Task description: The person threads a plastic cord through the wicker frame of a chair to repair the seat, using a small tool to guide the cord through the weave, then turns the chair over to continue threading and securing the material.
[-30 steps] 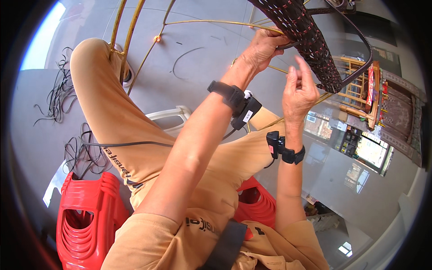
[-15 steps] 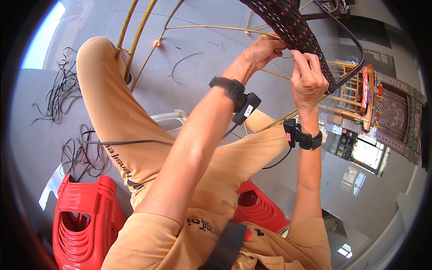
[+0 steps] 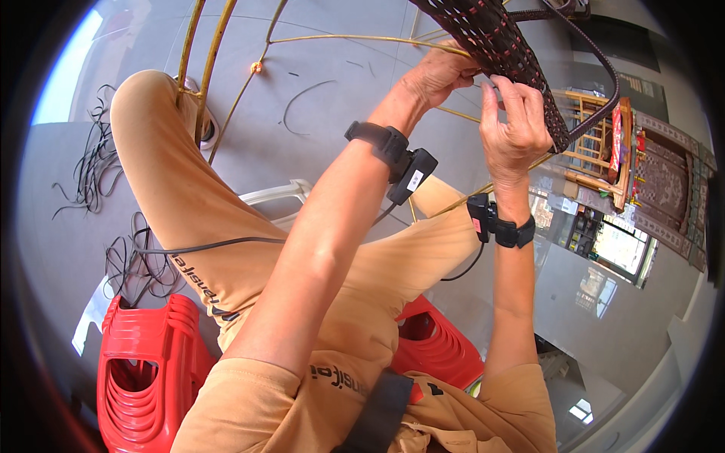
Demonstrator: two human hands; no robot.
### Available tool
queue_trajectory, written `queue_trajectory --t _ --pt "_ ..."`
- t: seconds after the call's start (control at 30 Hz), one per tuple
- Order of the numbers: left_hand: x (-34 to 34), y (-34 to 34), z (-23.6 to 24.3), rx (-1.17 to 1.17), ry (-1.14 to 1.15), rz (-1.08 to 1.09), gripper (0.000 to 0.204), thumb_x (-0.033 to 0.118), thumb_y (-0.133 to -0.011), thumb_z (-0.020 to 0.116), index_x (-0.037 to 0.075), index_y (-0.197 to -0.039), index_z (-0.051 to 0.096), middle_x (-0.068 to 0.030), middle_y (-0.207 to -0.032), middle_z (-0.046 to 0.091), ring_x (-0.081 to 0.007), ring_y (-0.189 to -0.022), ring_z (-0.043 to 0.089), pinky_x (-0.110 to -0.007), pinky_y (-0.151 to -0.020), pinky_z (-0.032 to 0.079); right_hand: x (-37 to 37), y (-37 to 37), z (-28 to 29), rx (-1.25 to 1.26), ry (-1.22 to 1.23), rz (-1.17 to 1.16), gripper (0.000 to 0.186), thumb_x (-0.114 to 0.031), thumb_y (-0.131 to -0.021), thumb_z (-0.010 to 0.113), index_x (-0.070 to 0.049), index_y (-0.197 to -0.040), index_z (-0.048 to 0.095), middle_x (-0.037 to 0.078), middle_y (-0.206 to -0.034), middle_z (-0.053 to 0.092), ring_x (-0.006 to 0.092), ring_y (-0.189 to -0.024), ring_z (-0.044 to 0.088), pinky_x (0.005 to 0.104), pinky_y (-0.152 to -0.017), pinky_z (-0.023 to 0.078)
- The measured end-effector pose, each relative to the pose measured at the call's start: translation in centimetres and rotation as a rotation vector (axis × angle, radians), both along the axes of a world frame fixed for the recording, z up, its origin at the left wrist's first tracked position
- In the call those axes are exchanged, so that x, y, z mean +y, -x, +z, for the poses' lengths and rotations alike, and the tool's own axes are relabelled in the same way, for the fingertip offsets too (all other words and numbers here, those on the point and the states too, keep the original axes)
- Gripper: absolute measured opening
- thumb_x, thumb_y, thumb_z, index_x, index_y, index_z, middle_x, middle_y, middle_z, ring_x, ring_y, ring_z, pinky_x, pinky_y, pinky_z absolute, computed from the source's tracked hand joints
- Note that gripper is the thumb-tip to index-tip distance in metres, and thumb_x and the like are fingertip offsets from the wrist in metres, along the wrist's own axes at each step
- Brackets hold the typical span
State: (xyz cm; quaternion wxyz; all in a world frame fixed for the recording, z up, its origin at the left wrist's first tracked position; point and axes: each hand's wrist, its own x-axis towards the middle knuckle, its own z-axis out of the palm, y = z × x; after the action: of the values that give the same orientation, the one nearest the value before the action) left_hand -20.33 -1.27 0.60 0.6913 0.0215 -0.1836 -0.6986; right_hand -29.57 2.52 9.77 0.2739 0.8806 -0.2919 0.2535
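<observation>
Dark brown wickerwork (image 3: 504, 47) with reddish flecks, on a frame of thin gold metal rods (image 3: 343, 37), slants across the upper right. My left hand (image 3: 439, 74) is closed at its lower left edge, thumb and fingertips partly hidden against the weave. Just to the right, my right hand (image 3: 516, 124) has thumb and forefinger bent towards the same edge, the other fingers curled. A short bit of thin dark strip shows between the two hands. Its ends are too small to follow. Both wrists carry black straps with small boxes.
Loose dark strips (image 3: 94, 162) lie tangled on the grey floor at left. Red plastic stools (image 3: 147, 336) stand at lower left and beneath me. A white plastic chair part (image 3: 276, 192) shows by my leg. Wooden furniture (image 3: 604, 151) stands at right. A black cable crosses my thigh.
The view has shifted slightly. My right hand has moved a little left, its thumb and forefinger more apart. The left hand stays at the woven edge.
</observation>
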Motion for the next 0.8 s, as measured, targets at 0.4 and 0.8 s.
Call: queue_trajectory --t 0.4,0.8 --pt "0.1 0.2 -0.4 -0.014 -0.041 0.022 0.012 0.003 -0.084 0.052 0.009 -0.087 0.063 0.0050 -0.076 0.055 -0.0026 -0.064 0.045 -0.017 -0.053 0.039 0.2 -2.1 0.7 -0.391 -0.154 -0.063 0.016 0.005 -0.061 0.063 -0.003 -0.074 0.060 0.004 -0.063 0.057 0.0115 -0.048 0.055 0.0231 -0.048 0.045" --pt "0.4 0.3 -0.3 0.016 -0.041 0.060 0.013 0.002 -0.085 0.050 0.008 -0.085 0.062 0.0046 -0.077 0.055 -0.0030 -0.065 0.046 -0.017 -0.055 0.041 -0.2 -2.1 0.8 -0.460 -0.206 -0.025 0.014 0.005 -0.059 0.065 -0.003 -0.070 0.060 0.003 -0.060 0.058 0.0102 -0.049 0.056 0.0214 -0.049 0.044"
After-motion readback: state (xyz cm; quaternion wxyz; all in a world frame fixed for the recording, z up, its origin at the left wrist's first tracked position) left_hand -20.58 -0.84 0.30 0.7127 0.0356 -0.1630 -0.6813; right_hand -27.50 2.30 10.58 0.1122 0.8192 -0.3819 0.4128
